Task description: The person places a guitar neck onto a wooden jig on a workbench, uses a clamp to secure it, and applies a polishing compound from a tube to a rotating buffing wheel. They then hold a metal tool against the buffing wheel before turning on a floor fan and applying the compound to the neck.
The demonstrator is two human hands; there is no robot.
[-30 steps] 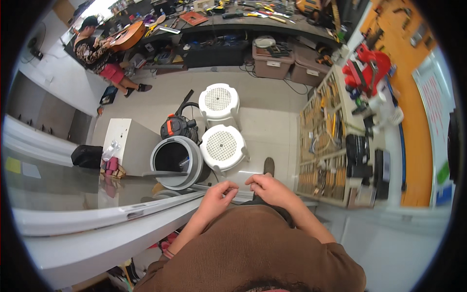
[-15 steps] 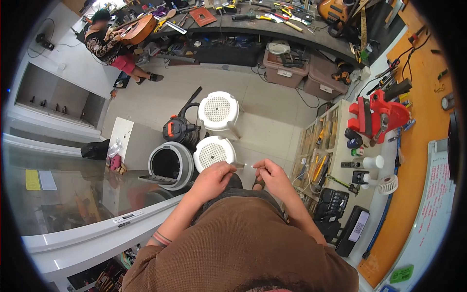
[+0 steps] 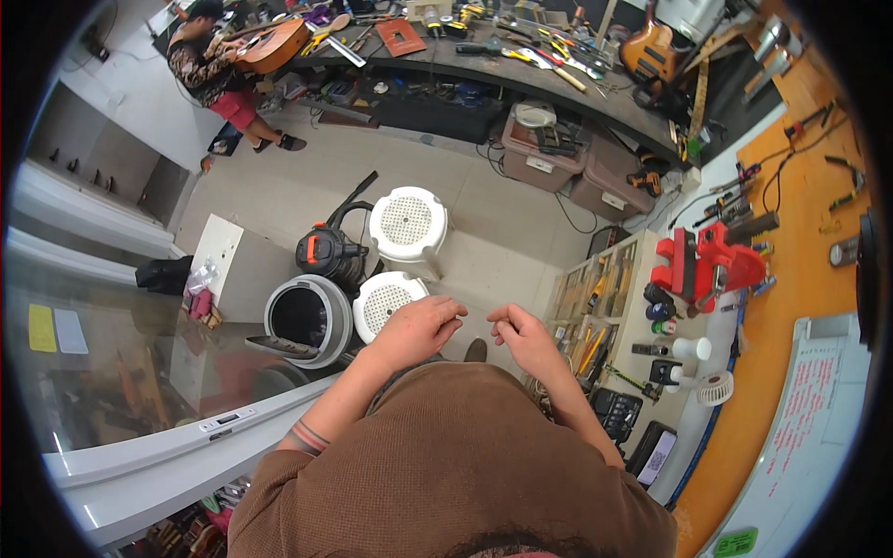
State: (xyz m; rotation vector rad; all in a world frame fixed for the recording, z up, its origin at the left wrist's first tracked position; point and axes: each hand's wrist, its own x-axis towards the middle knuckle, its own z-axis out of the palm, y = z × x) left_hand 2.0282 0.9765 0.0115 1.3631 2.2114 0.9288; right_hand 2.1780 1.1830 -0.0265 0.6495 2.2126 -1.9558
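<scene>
Both of my hands hover in front of my body above the floor, side by side with a gap between them. My left hand (image 3: 420, 329) is over the near edge of the nearer white stool (image 3: 389, 298), with loosely bent fingers apart and nothing held. To its right, my right hand (image 3: 525, 337) hangs above the floor, its fingers half bent, loose and without anything in them. Just beyond the nearer stool stands another white stool (image 3: 407, 221) with a perforated round seat. The tip of a dark shoe (image 3: 476, 351) shows below the hands.
Left of the stools are a vacuum cleaner (image 3: 331, 253), a round grey bin (image 3: 340, 314) and a white cabinet (image 3: 212, 256). A red vise (image 3: 702, 265) sits on the right-hand bench. Along the back runs a tool-covered workbench (image 3: 372, 58); a person (image 3: 209, 70) holds a guitar (image 3: 275, 46) there.
My view has shifted and turned slightly, so the room's things sit differently in it. My left hand has moved a little right and its fingers have spread somewhat. Both hands stay apart.
</scene>
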